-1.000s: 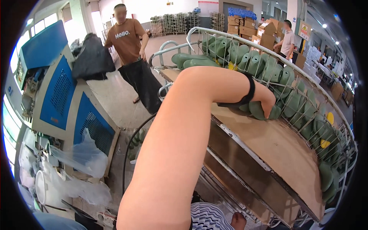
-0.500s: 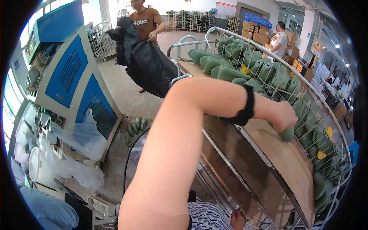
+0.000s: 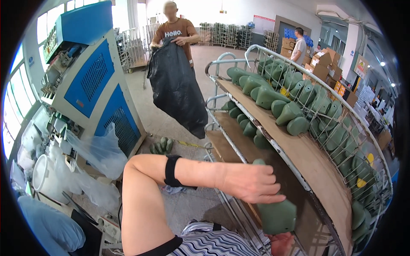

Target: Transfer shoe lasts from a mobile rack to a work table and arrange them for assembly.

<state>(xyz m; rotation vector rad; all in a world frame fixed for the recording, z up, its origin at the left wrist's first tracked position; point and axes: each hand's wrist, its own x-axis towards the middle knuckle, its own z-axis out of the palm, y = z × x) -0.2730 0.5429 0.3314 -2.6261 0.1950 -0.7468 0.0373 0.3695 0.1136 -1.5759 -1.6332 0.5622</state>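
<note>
My left hand [image 3: 250, 182], below a black wristband, grips a green shoe last [image 3: 278, 217] in front of the rack's lower shelf. The last's wide heel end hangs below my fingers, and a bit of it shows above them. At the lower edge, my right hand [image 3: 282, 245] is partly visible just under that last; its fingers are hidden, and I cannot tell whether they touch it. Beside both hands stands a wheeled-style metal rack with a brown board shelf [image 3: 326, 181]. Green shoe lasts [image 3: 294, 111] are lined up along the shelf's far wire side, several with yellow parts among them.
A person in a brown shirt [image 3: 181, 30] holds a large black bag [image 3: 177, 87] beyond the rack. A blue and white machine [image 3: 92, 79] stands left, with plastic bags [image 3: 100, 149] and a white bucket [image 3: 46, 173]. More lasts [image 3: 161, 146] lie on the floor.
My left hand has come back from the far side of the top shelf toward me, bringing the shoe last. The person's black bag now hangs upright, and the view has shifted.
</note>
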